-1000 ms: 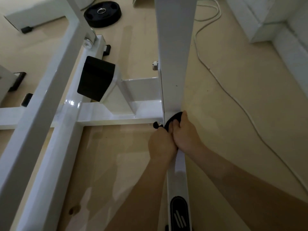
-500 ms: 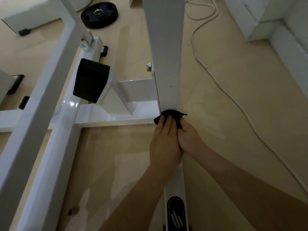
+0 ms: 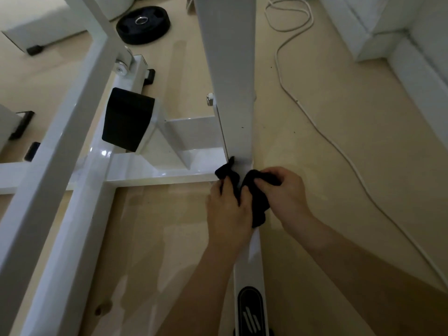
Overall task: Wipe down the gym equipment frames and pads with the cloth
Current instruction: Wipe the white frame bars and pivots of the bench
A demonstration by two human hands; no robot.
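Observation:
A white metal gym frame fills the view; its upright post (image 3: 230, 69) meets the floor rail (image 3: 249, 258) near the centre. A black cloth (image 3: 257, 202) is bunched at the foot of that post. My left hand (image 3: 228, 212) grips the cloth's left part, with one corner sticking out against the post. My right hand (image 3: 283, 192) pinches the cloth's right part from the other side. A black pad (image 3: 126, 118) sits on the frame's cross rail (image 3: 155, 166) to the left.
A black weight plate (image 3: 143, 24) lies on the beige floor at the top. A white cable (image 3: 339, 146) snakes along the floor to the right. White furniture (image 3: 412, 44) stands at the upper right. A diagonal white beam (image 3: 48, 154) crosses the left side.
The cloth has come down off the post's base and spread between both hands. My right hand moved right and apart from the left; the view shifted slightly.

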